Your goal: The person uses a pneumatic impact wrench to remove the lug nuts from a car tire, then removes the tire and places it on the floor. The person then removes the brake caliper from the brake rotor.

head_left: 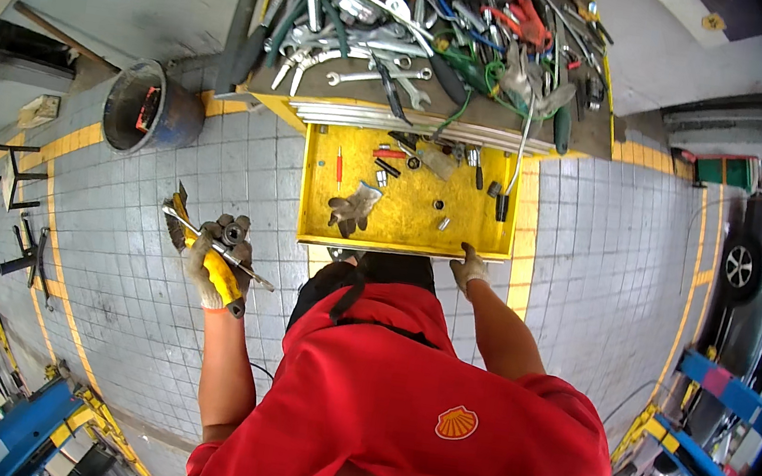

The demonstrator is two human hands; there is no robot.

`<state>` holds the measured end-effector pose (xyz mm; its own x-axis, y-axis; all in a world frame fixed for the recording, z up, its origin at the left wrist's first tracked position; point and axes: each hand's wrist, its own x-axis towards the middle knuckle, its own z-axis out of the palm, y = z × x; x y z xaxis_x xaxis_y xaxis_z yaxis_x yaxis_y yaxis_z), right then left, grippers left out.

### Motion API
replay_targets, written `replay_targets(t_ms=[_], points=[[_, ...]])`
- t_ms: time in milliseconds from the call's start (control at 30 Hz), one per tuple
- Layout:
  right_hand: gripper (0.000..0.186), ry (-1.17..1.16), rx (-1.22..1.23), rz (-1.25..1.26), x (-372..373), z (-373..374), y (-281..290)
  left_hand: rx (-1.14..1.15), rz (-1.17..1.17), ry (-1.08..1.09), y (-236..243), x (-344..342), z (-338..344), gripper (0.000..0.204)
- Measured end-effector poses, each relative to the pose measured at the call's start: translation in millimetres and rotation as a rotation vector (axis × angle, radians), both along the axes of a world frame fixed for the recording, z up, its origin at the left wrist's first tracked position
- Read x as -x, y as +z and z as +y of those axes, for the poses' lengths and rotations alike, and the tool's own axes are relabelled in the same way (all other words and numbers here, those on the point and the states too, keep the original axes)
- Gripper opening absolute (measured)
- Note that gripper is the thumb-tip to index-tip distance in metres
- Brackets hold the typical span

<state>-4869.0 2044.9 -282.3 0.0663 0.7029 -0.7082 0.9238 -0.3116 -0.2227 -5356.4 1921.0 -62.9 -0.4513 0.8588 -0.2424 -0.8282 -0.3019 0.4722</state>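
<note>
My left hand (201, 273), in a grey work glove, is out to the left above the tiled floor. It is closed around a yellow-handled tool (222, 276) with a dark, flared end, whose exact kind I cannot tell. A slim metal rod (251, 272) and a dark round metal piece (232, 234) also show at that hand. My right hand (470, 270), gloved too, grips the front edge of an open yellow drawer (392, 225) near its right corner. Inside the drawer lie a grey glove (355, 209), a red screwdriver (339, 166), sockets and other small tools.
Above the drawer, the cabinet top (325, 84) is heaped with wrenches, pliers and cables. A dark bucket (152, 108) stands to the left, near a black metal frame (15, 172). Blue lift arms (721, 383) and a dark car (754, 271) are at the right.
</note>
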Motion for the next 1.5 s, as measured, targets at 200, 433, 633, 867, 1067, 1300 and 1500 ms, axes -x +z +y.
replay_targets(t_ms=[200,433,633,867,1067,1300,1500], points=[[0.073,-0.434,-0.013,0.102,20.5,41.1,-2.7,0.032,0.03,0.111,50.3,-29.1,5.7,0.019],[0.054,-0.395,-0.06,0.608,6.5,101.1,-52.2,0.047,0.116,0.168,43.8,-23.3,50.9,0.023],[0.039,-0.035,0.073,0.398,4.0,141.0,18.1,0.112,0.193,0.236,63.6,-12.2,122.7,0.031],[0.031,0.129,-0.124,0.483,56.6,117.3,147.9,-0.036,0.252,0.145,68.7,78.5,193.4,0.028],[0.023,0.231,-0.372,0.615,137.2,89.2,248.0,0.012,0.248,0.049,66.3,139.5,251.1,0.026],[0.027,0.411,-0.625,0.719,270.5,116.9,328.9,0.041,0.111,-0.271,32.8,167.8,284.3,0.027],[0.035,0.284,-0.628,0.643,349.6,140.1,331.9,0.181,0.108,-0.471,26.6,174.3,292.7,0.031]])
